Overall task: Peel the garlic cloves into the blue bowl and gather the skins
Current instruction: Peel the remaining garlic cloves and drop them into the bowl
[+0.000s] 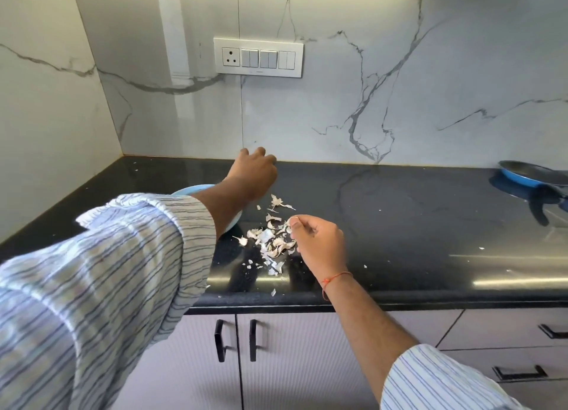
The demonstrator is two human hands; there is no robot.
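Skins (270,240): thin, papery, very light; easy to scatter, better swept together or pinched at an edge.
Place of skins: loose pile on the dark counter (399,225), just left of and under the right fingers.
Right hand (316,240): fingers curled, thumb and forefinger pinching a pale piece, skin or clove, not clear.
Left hand (250,176): raised beyond the blue bowl (187,190), fingers curled; grip hidden, cannot tell.

No legible text, label, brand, number or sign appears. The switch plate (258,57) on the wall carries a small mark on its lower edge, too small to read.
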